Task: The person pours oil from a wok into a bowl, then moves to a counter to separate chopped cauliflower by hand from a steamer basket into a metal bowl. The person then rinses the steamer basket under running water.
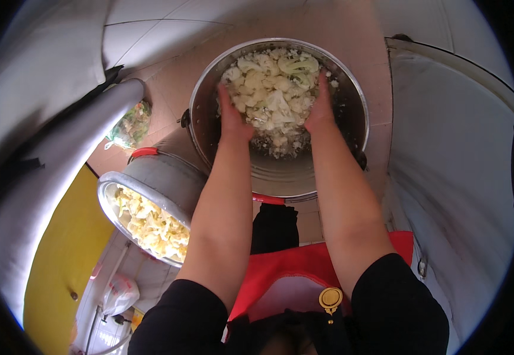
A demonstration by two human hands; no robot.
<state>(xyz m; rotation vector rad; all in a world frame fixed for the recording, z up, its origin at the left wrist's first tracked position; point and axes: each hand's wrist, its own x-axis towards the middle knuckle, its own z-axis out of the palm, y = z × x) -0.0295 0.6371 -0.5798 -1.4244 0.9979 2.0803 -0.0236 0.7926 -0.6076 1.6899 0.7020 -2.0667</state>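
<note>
A round steel bucket point(279, 177) stands on the floor before me, with water and many cauliflower florets point(270, 88) inside. My left hand point(232, 113) cups the left side of the floret heap, and my right hand point(322, 108) cups its right side. Both hands are low in the bucket, palms facing each other, with most fingers hidden by the florets and water. Small white crumbs of cauliflower float around the heap. A pale green stem piece point(299, 66) lies near its far right edge.
To the left, a metal pot point(163, 164) with a red-gripped handle carries a basin point(123, 177) of yellowish cauliflower pieces point(154, 222). A plastic bag of greens point(132, 122) sits on the tiled floor beyond. A yellow panel point(66, 239) is at left, a pale cabinet side point(443, 146) at right.
</note>
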